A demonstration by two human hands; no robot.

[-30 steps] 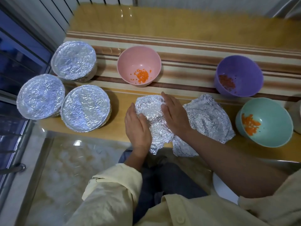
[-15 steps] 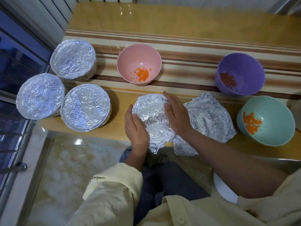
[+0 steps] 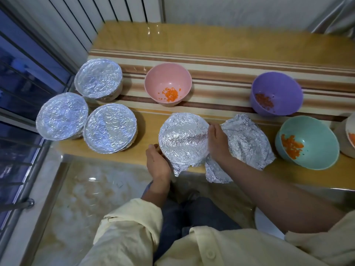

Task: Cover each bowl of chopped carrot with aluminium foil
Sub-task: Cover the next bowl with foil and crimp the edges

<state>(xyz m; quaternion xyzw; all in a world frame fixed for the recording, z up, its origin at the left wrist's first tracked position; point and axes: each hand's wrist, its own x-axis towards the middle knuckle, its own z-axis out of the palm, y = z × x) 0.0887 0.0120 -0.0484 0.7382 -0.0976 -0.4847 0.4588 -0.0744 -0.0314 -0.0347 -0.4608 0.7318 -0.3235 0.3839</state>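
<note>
Nearest, at the table's (image 3: 211, 39) front edge, the left hand (image 3: 158, 165) and right hand (image 3: 217, 141) sit apart on opposite sides of the front bowl (image 3: 184, 143). Their fingers curl round its rim, crimping the crinkled foil (image 3: 182, 123) down. A loose tail overhangs the edge, so the next move likely calls for tucking it under without tearing the thin sheet. Just right lies a crumpled spare sheet (image 3: 247, 139); the smooth teal bowl (image 3: 315, 150), pink bowl (image 3: 165, 81) and purple bowl (image 3: 282, 87) hold carrot (image 3: 170, 94) uncovered, and three capped bowls (image 3: 109, 128) cluster left.
</note>
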